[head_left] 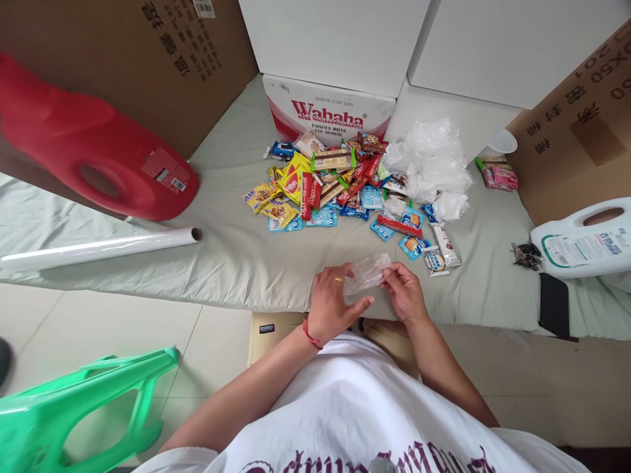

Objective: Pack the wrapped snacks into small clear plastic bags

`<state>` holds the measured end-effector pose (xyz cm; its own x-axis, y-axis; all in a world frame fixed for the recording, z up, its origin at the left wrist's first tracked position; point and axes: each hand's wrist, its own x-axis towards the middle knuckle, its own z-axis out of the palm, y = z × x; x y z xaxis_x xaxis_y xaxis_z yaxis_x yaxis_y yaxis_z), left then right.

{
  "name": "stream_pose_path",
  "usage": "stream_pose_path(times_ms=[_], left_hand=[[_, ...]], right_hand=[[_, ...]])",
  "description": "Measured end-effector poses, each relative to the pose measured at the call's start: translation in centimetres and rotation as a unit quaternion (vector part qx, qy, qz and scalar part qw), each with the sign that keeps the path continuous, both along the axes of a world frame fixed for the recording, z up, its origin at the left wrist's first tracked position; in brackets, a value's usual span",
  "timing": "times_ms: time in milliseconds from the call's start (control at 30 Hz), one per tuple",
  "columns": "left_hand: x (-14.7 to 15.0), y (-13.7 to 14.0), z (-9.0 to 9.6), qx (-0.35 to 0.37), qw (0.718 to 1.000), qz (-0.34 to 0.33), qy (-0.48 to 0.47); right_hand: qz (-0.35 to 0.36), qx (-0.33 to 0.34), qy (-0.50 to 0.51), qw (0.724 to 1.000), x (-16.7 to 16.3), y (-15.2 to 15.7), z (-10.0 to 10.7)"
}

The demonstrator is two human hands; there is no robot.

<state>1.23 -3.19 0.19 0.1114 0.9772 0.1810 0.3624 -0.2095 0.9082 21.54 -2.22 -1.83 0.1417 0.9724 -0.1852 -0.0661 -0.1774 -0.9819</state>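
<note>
A small crumpled clear plastic bag [367, 272] is stretched between my hands at the front edge of the cloth-covered surface. My right hand [405, 292] pinches its right end between thumb and fingers. At the bag's left end is my left hand [332, 299], its fingertips against the plastic and its thumb spread apart. Beyond the hands lies a heap of wrapped snacks [335, 172]. A red-wrapped bar [399, 226] and a white-wrapped bar [446, 244] lie near its right side. Behind these sits a pile of clear plastic bags [434, 161].
A Wahaha carton [330, 108] stands behind the snacks. At left are a red jug [93, 144] and a white roll [103, 248]; a green stool [89, 407] is on the floor. To the right are a white bottle [586, 240], a black flat object [554, 305] and a cardboard box [582, 125].
</note>
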Motion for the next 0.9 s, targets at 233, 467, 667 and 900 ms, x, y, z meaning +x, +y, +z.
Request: stream_pose_path(times_ms=[233, 467, 667, 900], left_hand=[[-0.1, 0.0, -2.4, 0.073, 0.989, -0.109, 0.071], [-1.0, -0.1, -4.4, 0.055, 0.983, -0.156, 0.082], [-3.8, 0.1, -4.1, 0.057, 0.986, -0.118, 0.101], [-2.6, -0.8, -2.2, -0.043, 0.997, 0.057, 0.01]], right_hand=[[-0.1, 0.073, -0.134, 0.983, 3.3, -0.9, 0.3], [0.175, 0.183, -0.418, 0.872, 2.5, -1.2, 0.2], [0.127, 0.17, -0.368, 0.905, 2.8, 0.4, -1.2], [0.076, 0.112, -0.247, 0.959, 2.8, 0.3, -0.2]])
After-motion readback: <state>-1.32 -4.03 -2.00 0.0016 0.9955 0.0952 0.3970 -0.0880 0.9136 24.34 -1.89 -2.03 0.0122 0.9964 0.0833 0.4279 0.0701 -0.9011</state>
